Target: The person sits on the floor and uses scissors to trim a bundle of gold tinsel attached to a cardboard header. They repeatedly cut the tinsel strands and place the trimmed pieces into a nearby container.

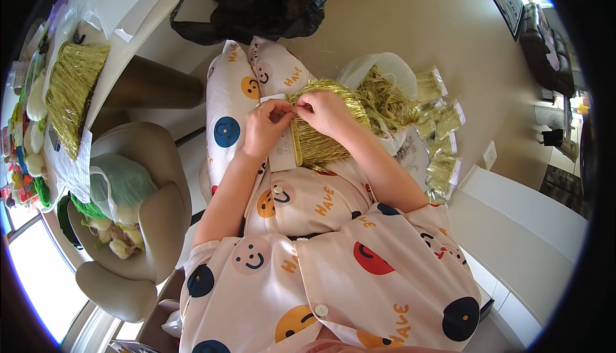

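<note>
A gold tinsel fringe (pixel 322 136) lies across my lap, its braided top edge along a white printed card (pixel 283 148). My left hand (pixel 266 124) is over the card's upper part, thumb and fingertips pinched together at the fringe's top edge. My right hand (pixel 325 112) meets it there from the right, its fingertips also pinched, the wrist resting over the gold strands. The fingertips of both hands nearly touch. Whatever small piece lies between them is too small to make out. Beside the fringe, a white plastic bag (pixel 378 66) holds loose gold strands (pixel 390 98).
Several packets of gold fringe (pixel 442 170) lie on the right. A black plastic bag (pixel 269 6) is ahead. On the left are a table with another gold fringe (pixel 77 93) and papers (pixel 134 1), and a chair (pixel 163 170) holding a filled bag (pixel 120 184).
</note>
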